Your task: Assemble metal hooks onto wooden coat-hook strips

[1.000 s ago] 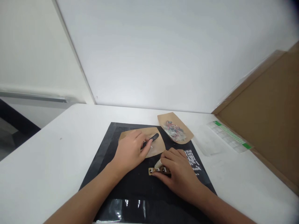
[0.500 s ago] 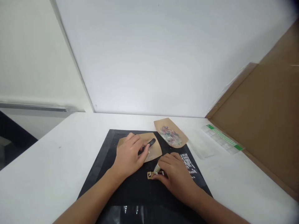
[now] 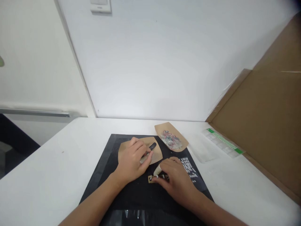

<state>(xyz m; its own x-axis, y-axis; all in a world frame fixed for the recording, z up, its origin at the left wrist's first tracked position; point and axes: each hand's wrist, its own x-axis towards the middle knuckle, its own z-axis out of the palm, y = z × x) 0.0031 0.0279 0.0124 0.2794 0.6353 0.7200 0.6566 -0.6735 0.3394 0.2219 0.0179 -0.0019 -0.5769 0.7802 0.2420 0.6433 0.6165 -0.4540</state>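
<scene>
Head view, left hand: a slim dark tool point(image 3: 152, 146) is gripped in the left hand point(image 3: 132, 158), held over the near tan tray point(image 3: 157, 154); its lower end is kinda lost behind the fingers
Head view, right hand: a small tan strip point(image 3: 150, 181) is pinched by the right hand point(image 3: 177, 175), with an off-white fingertip cover point(image 3: 157, 170) worn on one finger; dark round parts and white bits can be made out along it, the rest is covered by the hand
Strip spot: it's held low over the black mat point(image 3: 131, 196), just in front of the near tray; whether the mat is touched can't be told
White pieces: small white pieces point(image 3: 187, 165) are scattered on the mat, beside the right hand
Far tray: clear-wrapped bits point(image 3: 172, 140) are piled in the far tan tray point(image 3: 162, 128)
Desk: the mat is laid on a white desk point(image 3: 58, 169)
</scene>
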